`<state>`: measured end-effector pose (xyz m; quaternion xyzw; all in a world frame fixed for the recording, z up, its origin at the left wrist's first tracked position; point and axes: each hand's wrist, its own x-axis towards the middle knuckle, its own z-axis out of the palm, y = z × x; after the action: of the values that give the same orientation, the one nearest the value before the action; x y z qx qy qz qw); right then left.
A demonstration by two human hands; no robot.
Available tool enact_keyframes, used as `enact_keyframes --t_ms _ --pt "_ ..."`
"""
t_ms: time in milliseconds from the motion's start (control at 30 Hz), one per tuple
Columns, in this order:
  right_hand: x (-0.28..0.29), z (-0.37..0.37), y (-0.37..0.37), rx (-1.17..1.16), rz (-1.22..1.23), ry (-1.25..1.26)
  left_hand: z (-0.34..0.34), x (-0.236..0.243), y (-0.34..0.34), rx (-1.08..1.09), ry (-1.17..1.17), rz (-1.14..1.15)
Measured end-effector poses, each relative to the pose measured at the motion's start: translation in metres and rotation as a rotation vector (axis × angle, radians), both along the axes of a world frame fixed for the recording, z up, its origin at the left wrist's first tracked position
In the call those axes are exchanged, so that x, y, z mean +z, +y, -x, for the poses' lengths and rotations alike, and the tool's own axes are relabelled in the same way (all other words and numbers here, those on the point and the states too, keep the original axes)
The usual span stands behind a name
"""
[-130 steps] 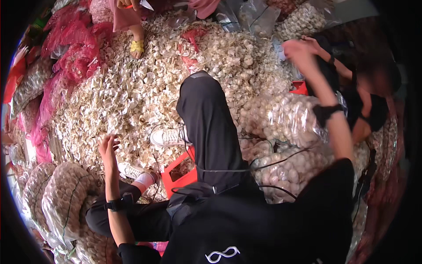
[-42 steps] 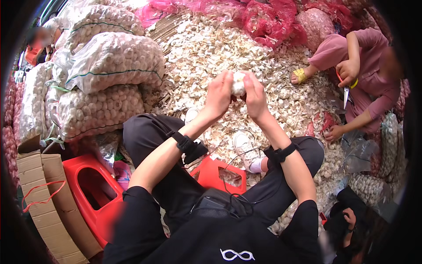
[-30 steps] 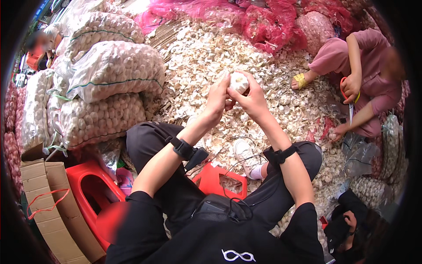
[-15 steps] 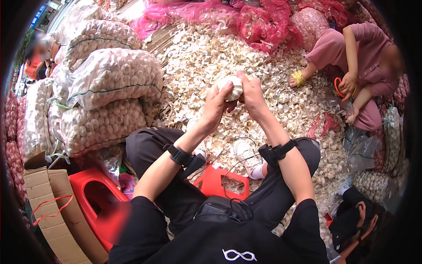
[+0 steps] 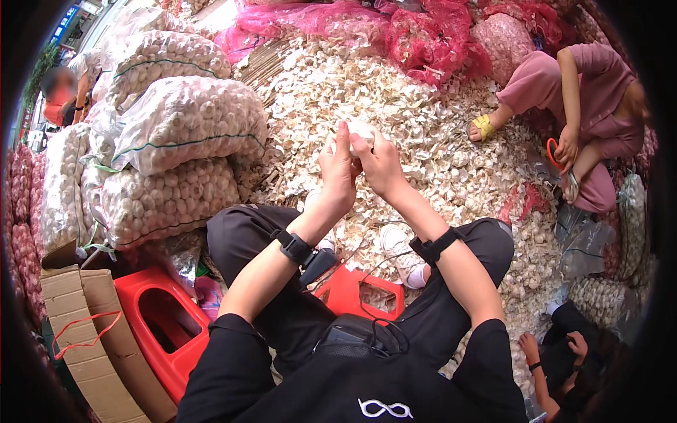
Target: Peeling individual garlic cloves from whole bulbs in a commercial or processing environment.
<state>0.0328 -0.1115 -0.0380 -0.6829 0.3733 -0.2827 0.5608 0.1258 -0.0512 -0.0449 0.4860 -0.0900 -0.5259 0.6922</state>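
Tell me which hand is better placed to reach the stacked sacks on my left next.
Probably your left hand: it is nearer the sacks, while the right hand lies farther across. Both are at the garlic, so neither looks free.

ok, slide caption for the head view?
Left grip and right grip on a white garlic bulb, over scattered garlic skins, filled sacks at left.

Along the left edge of the garlic peelings, stacked sacks; nearer, left of a stool, cardboard. Along the far edge, netting; at the right edge, a co-worker; at the near-right corner, a second person. Above the middle, between left hand and right hand, a garlic bulb.
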Motion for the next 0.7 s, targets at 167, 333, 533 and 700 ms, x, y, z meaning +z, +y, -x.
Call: enact_keyframes --t_ms 167,333,533,700 --pt "0.001 -0.003 0.004 -0.134 0.212 -0.176 0.004 0.009 -0.005 0.148 -0.019 -0.087" --pt "0.003 -0.006 0.004 -0.202 0.089 -0.302 -0.007 0.014 -0.004 -0.051 0.082 -0.018" --pt "0.008 -0.007 0.003 -0.198 0.141 -0.179 -0.001 0.033 -0.005 -0.111 -0.109 -0.158" --pt "0.010 0.000 0.003 -0.131 0.587 0.126 0.001 0.017 0.002 -0.056 0.182 -0.007"
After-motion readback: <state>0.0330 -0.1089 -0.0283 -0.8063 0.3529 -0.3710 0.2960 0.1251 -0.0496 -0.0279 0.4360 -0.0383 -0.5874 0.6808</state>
